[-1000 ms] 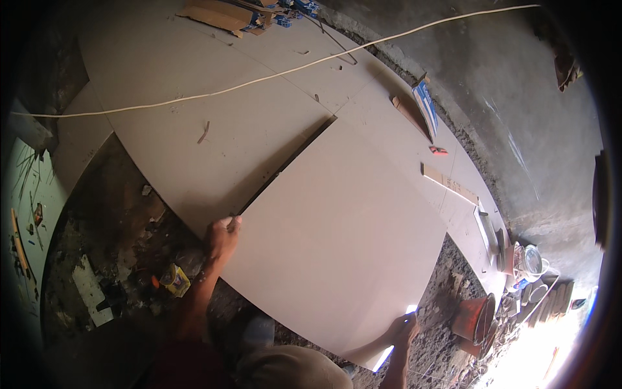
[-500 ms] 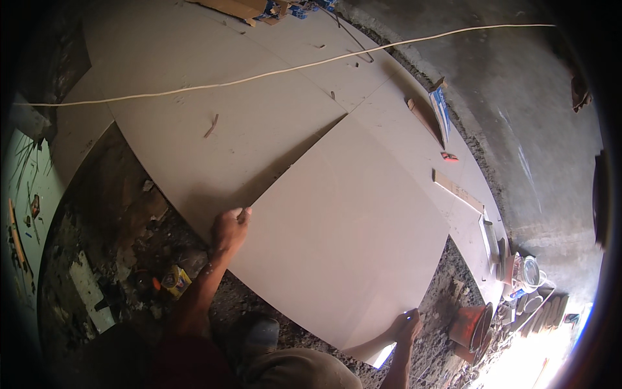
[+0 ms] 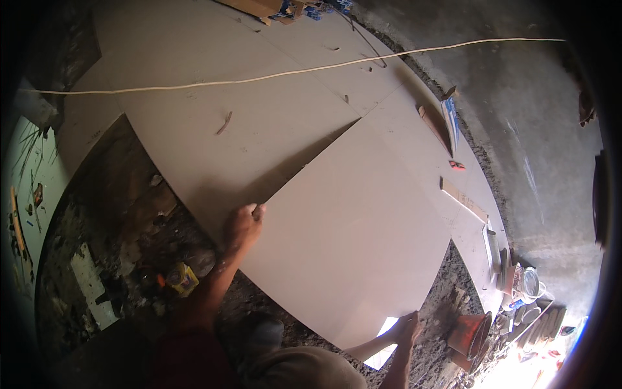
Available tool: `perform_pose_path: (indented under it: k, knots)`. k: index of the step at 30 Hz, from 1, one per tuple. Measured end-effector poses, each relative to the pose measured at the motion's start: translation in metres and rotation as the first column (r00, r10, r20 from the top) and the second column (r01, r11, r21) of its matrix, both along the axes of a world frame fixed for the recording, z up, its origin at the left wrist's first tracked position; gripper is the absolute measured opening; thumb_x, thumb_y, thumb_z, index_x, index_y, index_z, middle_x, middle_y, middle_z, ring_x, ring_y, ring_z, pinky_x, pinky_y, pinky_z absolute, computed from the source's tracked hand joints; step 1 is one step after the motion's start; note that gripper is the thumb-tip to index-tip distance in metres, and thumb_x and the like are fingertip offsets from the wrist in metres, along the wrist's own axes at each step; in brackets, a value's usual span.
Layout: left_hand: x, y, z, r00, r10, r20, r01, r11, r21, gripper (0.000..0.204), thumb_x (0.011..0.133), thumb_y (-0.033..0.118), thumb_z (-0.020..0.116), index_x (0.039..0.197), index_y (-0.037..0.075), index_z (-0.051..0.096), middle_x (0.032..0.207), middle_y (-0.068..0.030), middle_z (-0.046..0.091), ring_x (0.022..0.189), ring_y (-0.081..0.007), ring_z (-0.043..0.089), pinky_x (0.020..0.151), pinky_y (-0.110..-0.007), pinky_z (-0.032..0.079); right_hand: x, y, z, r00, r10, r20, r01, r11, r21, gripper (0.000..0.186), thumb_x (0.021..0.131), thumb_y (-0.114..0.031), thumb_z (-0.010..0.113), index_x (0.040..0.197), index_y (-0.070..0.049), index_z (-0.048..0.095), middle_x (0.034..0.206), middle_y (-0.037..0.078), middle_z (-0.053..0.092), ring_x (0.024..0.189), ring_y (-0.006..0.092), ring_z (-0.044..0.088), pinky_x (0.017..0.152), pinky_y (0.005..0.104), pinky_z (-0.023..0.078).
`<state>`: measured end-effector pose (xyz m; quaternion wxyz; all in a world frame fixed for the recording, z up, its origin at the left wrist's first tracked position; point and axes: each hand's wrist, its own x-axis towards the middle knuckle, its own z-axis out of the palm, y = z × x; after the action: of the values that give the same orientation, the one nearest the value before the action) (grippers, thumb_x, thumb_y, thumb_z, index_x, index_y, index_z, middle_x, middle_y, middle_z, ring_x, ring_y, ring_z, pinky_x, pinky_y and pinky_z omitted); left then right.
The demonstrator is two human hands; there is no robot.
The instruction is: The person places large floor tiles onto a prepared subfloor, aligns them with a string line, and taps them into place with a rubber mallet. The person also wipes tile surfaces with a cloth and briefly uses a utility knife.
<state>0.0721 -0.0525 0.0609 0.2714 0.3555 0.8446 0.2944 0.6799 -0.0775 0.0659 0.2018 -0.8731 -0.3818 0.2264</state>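
Gripping the large pale tile (image 3: 350, 240) by its left edge, the left hand (image 3: 243, 228) keeps curled fingers; the right hand (image 3: 406, 333) touches the near-right edge, its grip unclear. A slip by either could chip the tile against the laid tiles (image 3: 194, 146) beside it. Farther out, an orange bucket (image 3: 465, 333) and yellow container (image 3: 186, 279) hide their contents.

A large tile (image 3: 350, 227) is sitting before you, with laid tiles (image 3: 194, 136) stretching beyond it and leftward. Your left hand (image 3: 245, 225) is resting at its left edge, your right hand (image 3: 407, 329) at its right edge. A container (image 3: 184, 280) is sitting on the soil (image 3: 129, 194) to your left; a bucket (image 3: 465, 333) is standing to your right. Cardboard (image 3: 251, 7) is lying at the far end.
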Motion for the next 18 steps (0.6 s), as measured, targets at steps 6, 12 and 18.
perform_pose_path:
  k: [6, 12, 18]
  knots:
    - [0.009, 0.001, -0.029, 0.990, 0.133, -0.051, -0.127, 0.985, 0.117, 0.045, 0.098, 0.048, 0.055, 0.101, 0.006, 0.069, 0.089, -0.0210, 0.070, 0.082, -0.0397, 0.068, 0.075, -0.048, 0.053, 0.017, -0.002, -0.025, 0.996, -0.059, -0.068, 0.059, 0.998, -0.003, 0.066, 0.099, -0.055, 0.049, 0.112, 0.006, 0.069, 0.100, 0.018, 0.071, 0.094, 0.0249, 0.066, 0.080, 0.0420, 0.054]
    - [0.026, -0.003, -0.022, 0.954, 0.248, -0.169, -0.215, 0.957, 0.193, 0.024, 0.094, 0.031, 0.062, 0.092, 0.008, 0.066, 0.096, -0.0148, 0.066, 0.094, -0.0359, 0.065, 0.078, -0.048, 0.052, 0.076, 0.001, -0.075, 0.961, 0.255, 0.109, -0.254, 0.967, -0.020, 0.068, 0.098, -0.061, 0.046, 0.110, 0.001, 0.070, 0.102, 0.013, 0.069, 0.088, 0.0212, 0.065, 0.075, 0.0406, 0.055]
    - [0.040, -0.005, -0.023, 0.927, 0.284, -0.243, -0.224, 0.943, 0.246, 0.019, 0.091, 0.023, 0.066, 0.095, 0.005, 0.069, 0.102, -0.0143, 0.062, 0.098, -0.0354, 0.059, 0.085, -0.047, 0.049, 0.105, 0.008, -0.104, 0.940, 0.219, 0.262, -0.197, 0.975, -0.106, 0.072, 0.096, -0.064, 0.048, 0.107, 0.003, 0.071, 0.096, 0.014, 0.069, 0.084, 0.0215, 0.066, 0.073, 0.0411, 0.056]
